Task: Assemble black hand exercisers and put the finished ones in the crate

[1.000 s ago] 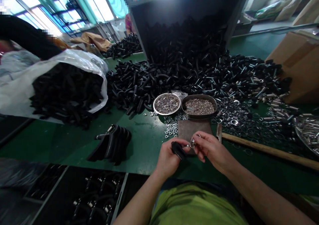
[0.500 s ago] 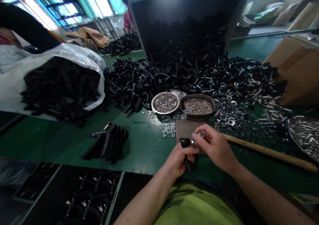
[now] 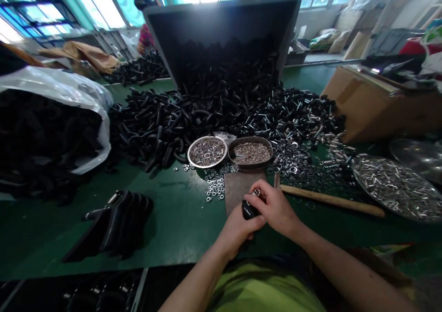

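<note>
My left hand [image 3: 235, 231] is wrapped round a black plastic handle [image 3: 248, 210], whose rounded end points up. Against the top of that handle, my right hand [image 3: 278, 210] pinches a small shiny metal part [image 3: 256, 192], coiled or ring-shaped; its exact kind is too small to tell. Both hands meet just over the near edge of a flat brown metal plate [image 3: 235, 187]. Right beside the plate lies a hammer [image 3: 331, 201] with a wooden handle. Loose metal nuts [image 3: 214, 185] are scattered left of the plate.
Behind the plate stand a round bowl [image 3: 207, 152] and an oval tin [image 3: 250, 153] of small metal parts. Black handles spill from a tipped grey bin [image 3: 223, 12]. A row of black handles [image 3: 120, 224] sits left; a pin-filled tray [image 3: 397, 187] and cardboard box [image 3: 366, 104] are right.
My right hand has brought the metal part down against the black handle, and the hands are closer together. The handle is tilted differently. The whole view has swung right.
</note>
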`<state>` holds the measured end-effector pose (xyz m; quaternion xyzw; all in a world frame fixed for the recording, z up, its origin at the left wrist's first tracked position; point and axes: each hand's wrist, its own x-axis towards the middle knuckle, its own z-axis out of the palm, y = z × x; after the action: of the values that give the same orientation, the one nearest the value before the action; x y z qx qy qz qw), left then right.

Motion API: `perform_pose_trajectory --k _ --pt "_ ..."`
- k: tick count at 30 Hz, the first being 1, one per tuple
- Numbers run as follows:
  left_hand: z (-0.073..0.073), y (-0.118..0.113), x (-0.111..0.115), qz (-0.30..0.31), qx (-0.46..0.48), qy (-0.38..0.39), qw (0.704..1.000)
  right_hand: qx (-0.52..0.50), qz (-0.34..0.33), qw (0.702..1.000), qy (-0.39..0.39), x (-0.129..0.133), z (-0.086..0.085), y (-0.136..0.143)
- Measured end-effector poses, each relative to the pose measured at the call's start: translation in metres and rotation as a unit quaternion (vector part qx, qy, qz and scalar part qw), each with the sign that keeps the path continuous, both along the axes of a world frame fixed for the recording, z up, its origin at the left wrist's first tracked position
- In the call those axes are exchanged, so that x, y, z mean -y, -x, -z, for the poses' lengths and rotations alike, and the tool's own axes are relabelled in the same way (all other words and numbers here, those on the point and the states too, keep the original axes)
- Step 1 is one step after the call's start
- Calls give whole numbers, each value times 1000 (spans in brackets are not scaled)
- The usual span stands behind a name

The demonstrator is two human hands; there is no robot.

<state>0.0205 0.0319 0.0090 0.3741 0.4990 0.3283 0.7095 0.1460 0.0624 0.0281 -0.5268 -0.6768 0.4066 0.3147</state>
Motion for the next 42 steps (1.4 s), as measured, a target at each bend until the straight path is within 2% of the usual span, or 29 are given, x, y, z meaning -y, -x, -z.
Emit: perform_pose_trajectory --k 3,5,6,8,10,12,17,22,29,37,42 --pt "-1 6 4 105 -4 2 995 -4 -57 996 65 -12 11 -25" --pt "1 11 6 133 34 20 990 77 -21 997 11 -25 19 -55" --pt "2 14 7 127 52 27 990 140 31 988 -48 -33 23 -72" --pt "4 18 8 94 76 32 992 288 115 940 -142 -48 32 -105" --pt "6 19 6 55 76 18 995 384 136 899 -162 -60 39 -129" --pt "6 19 2 33 65 -2 997 419 130 884 -162 -68 44 -142" --pt "10 17 -7 -10 55 13 998 425 100 878 -199 -75 47 -141" --pt "14 16 -9 -58 98 33 993 439 88 878 -168 -78 52 -139" --pt "15 17 -6 -67 117 46 990 452 111 871 -156 -80 50 -136" --pt "18 15 -5 -62 126 49 989 470 104 863 -150 -89 50 -131" --pt "17 16 -7 -80 150 83 982 476 121 855 -166 -91 49 -128"
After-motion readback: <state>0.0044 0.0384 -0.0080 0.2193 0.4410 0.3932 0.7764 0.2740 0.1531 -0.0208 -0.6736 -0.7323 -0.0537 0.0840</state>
